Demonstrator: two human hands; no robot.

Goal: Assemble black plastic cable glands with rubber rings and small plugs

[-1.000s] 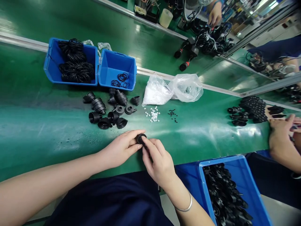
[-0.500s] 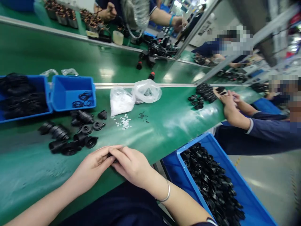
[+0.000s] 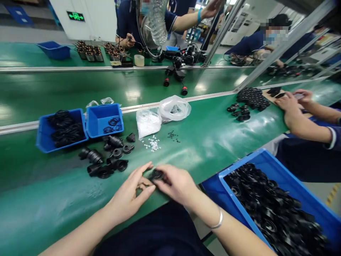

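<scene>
Black part is in the right hand, fingers pinching it, just above the near edge of the bench. Left hand is right beside it, thumb and fingers parted; can't tell if they touch the part.

Far-left of the hands: loose black fittings in a cluster. Behind them, two blue bins side by side. Left bin is heaped with black ring bundles; right bin is mostly bare, a few black rings at its right end.

Right of the bins: clear bag of white bits, white pieces spilled near it. Second bag touches it, mouth open, contents unclear; small dark bits lie on the near side.

Near right: big blue crate, loaded with black parts. Far left: blue tray, contents unreadable.
</scene>
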